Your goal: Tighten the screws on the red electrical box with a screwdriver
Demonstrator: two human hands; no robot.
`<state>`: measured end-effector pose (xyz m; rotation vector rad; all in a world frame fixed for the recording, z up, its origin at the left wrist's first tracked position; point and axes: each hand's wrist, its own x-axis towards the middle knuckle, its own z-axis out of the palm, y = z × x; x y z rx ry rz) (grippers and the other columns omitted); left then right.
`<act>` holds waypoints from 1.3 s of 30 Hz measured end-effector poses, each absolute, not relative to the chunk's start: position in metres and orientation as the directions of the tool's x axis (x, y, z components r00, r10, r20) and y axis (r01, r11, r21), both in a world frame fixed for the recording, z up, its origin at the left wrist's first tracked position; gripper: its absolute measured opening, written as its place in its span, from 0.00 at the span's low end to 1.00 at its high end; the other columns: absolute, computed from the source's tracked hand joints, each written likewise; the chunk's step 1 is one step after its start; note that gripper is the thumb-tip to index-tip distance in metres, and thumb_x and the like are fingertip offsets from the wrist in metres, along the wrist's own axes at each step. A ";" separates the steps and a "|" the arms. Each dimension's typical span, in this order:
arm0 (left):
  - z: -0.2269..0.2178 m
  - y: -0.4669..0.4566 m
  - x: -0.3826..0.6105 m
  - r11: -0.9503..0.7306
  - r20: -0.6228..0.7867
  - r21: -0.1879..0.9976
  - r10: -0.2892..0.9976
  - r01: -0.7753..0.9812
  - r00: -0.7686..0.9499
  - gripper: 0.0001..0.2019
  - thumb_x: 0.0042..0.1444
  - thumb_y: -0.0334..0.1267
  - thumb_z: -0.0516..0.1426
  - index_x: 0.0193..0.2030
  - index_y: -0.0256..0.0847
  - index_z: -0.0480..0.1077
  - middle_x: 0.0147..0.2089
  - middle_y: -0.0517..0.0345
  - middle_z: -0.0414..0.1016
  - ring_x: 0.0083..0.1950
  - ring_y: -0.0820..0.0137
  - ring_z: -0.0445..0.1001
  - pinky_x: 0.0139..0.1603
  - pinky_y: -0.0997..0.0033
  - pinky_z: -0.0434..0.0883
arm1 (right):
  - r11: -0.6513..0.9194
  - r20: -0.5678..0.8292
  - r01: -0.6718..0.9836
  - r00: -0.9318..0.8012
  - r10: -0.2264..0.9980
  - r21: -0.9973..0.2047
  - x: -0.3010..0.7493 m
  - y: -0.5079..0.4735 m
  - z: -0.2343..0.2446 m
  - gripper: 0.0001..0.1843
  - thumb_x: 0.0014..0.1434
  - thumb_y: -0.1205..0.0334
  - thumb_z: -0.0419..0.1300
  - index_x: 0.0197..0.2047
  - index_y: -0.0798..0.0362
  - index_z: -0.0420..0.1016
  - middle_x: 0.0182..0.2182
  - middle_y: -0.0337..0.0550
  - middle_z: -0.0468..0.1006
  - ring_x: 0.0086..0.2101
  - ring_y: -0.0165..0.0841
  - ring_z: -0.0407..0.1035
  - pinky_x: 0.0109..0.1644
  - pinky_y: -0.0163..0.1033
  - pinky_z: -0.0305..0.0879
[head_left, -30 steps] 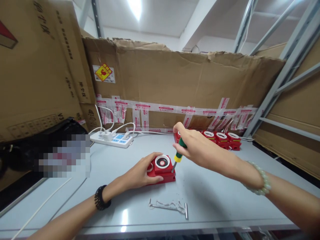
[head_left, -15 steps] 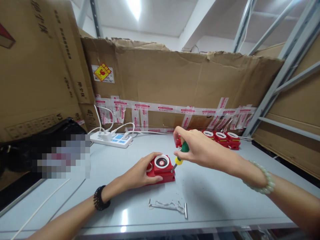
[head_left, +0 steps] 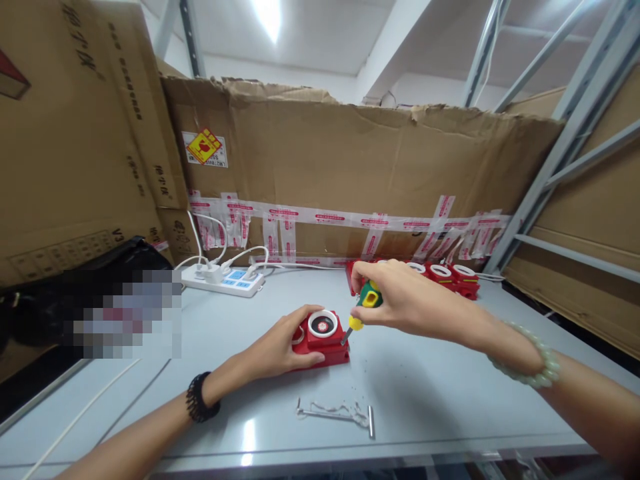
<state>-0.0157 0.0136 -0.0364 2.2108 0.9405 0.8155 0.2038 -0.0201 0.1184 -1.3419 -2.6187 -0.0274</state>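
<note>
My left hand [head_left: 287,343] is wrapped round the left side of a red box-shaped device [head_left: 327,357] on the table. A white ring with a black centre and a small red-and-white emblem tops the device. My right hand [head_left: 395,293] grips the green and yellow handle of a screwdriver [head_left: 371,298]. Its shaft slants down to the left, and the tip meets the right corner of the device. Whether a screw sits under the tip is too small to tell. A metal T-shaped tool [head_left: 371,421] lies in front, with whitish stringy scraps beside its rod.
Several similar red devices [head_left: 465,287] stand in a row at the back right, partly behind my right hand. A white power strip [head_left: 240,283] with plugged-in cables lies at the back left. Cardboard [head_left: 325,160] walls the rear; a black bag [head_left: 45,300] lies left.
The screwdriver handle has turned in my right hand, so a yellow patch now faces me. Its tip stays at the same corner, and my left hand keeps its hold.
</note>
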 end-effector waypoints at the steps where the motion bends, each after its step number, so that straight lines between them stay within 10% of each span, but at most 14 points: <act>1: -0.037 0.014 -0.016 -0.573 0.301 0.715 0.770 0.401 0.563 0.32 0.49 0.40 0.63 0.59 0.46 0.55 0.55 0.52 0.68 0.50 0.61 0.71 0.52 0.59 0.70 | 0.599 0.179 0.794 -0.577 0.797 -0.105 0.205 -0.021 0.120 0.08 0.51 0.61 0.61 0.33 0.51 0.65 0.28 0.38 0.73 0.30 0.32 0.65 0.29 0.34 0.54; 7: -0.037 0.015 -0.016 -0.582 0.307 0.710 0.762 0.396 0.570 0.31 0.49 0.40 0.63 0.59 0.47 0.55 0.55 0.53 0.68 0.51 0.62 0.71 0.52 0.60 0.70 | 0.649 0.167 0.732 -0.627 0.761 -0.208 0.206 -0.021 0.116 0.11 0.53 0.60 0.59 0.40 0.50 0.63 0.32 0.39 0.74 0.34 0.33 0.65 0.32 0.35 0.56; 13: -0.038 0.015 -0.016 -0.578 0.300 0.702 0.769 0.415 0.564 0.31 0.49 0.42 0.63 0.59 0.46 0.55 0.56 0.51 0.67 0.52 0.60 0.70 0.53 0.57 0.69 | 0.532 0.287 0.846 -0.504 0.815 -0.025 0.200 -0.016 0.105 0.14 0.60 0.49 0.53 0.35 0.52 0.61 0.26 0.41 0.70 0.27 0.33 0.63 0.27 0.36 0.51; 29: -0.041 0.016 -0.018 -0.560 0.260 0.694 0.781 0.451 0.568 0.32 0.51 0.42 0.62 0.61 0.48 0.53 0.57 0.52 0.66 0.52 0.60 0.70 0.54 0.55 0.68 | 0.599 0.303 0.654 -0.518 0.800 -0.463 0.210 -0.022 0.117 0.13 0.46 0.68 0.57 0.37 0.51 0.65 0.27 0.35 0.71 0.26 0.27 0.62 0.27 0.33 0.56; 39: -0.030 0.006 -0.015 -0.764 0.579 0.270 0.616 0.586 0.535 0.28 0.50 0.43 0.61 0.57 0.45 0.59 0.60 0.48 0.61 0.62 0.54 0.57 0.60 0.50 0.58 | 0.581 0.238 0.632 -0.546 0.804 -0.513 0.217 -0.032 0.092 0.12 0.46 0.68 0.57 0.37 0.51 0.65 0.26 0.32 0.67 0.26 0.25 0.58 0.27 0.31 0.55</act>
